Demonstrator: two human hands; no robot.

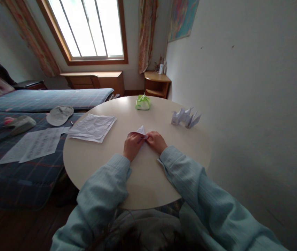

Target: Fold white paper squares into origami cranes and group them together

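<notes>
Both hands meet over the middle of a round white table (106, 167), pinching one small folded piece of paper (141, 130). Its white pointed tip sticks up past the fingers, and a reddish edge shows beside the left hand. My left hand (133, 143) is closed on the paper from the left. From the right, my right hand (156, 141) grips it with thumb and fingers close together. Most of the paper is hidden by the fingers, so its full shape cannot be made out.
Creased white sheets (93, 127) lie at the table's left. Folded paper figures (186, 118) stand at the right, near the wall. A green tissue pack (143, 102) sits at the far edge. Left of the table, a bed (15, 188) holds printed sheets (37, 143) and a cap (59, 115).
</notes>
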